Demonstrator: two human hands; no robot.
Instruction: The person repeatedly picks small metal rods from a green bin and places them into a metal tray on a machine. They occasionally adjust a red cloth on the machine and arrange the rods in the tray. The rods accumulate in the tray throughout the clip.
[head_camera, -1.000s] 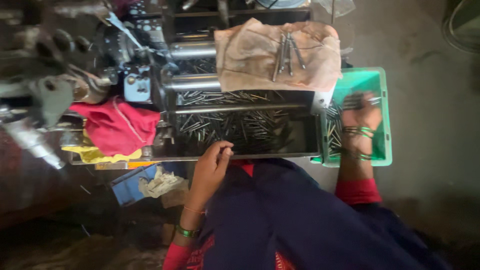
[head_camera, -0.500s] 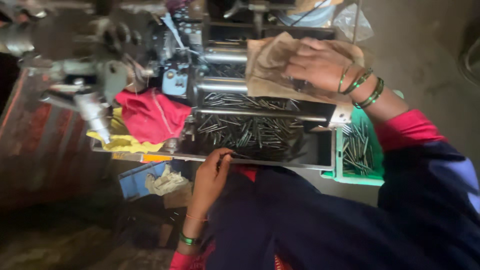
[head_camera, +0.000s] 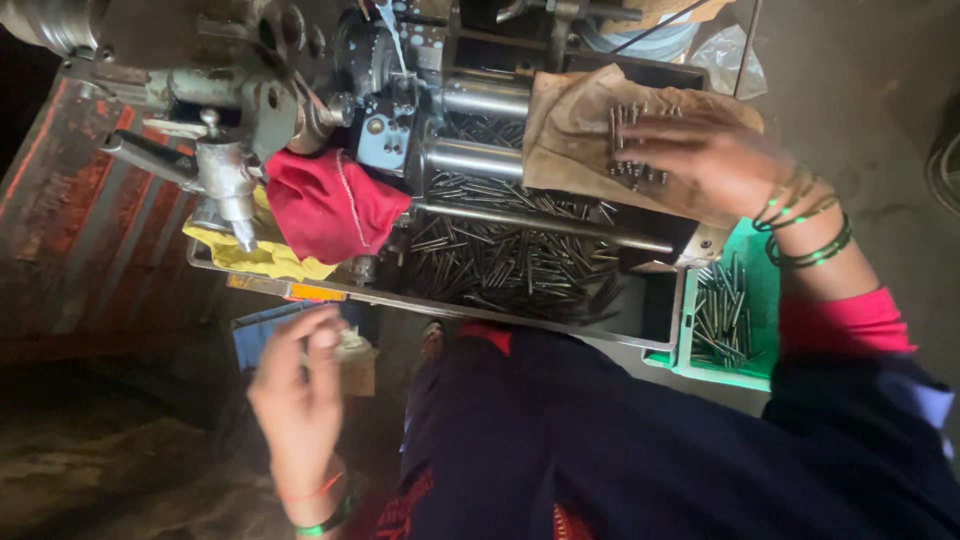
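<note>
Left hand (head_camera: 300, 400) lifted off tray (head_camera: 640, 335), right hand (head_camera: 700, 155) spreading pins (head_camera: 630, 170) on cloth (head_camera: 570, 130)

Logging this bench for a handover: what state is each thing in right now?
Right hand: spread over small metal pins, touching them.
Left hand: raised off the bench, holds nothing visible.
Brown cloth: draped over the machine, pins on it.
Metal tray: heaped with metal rods.
Green crate: partly filled with rods.
Red cloth: bunched beside the machine.
</note>
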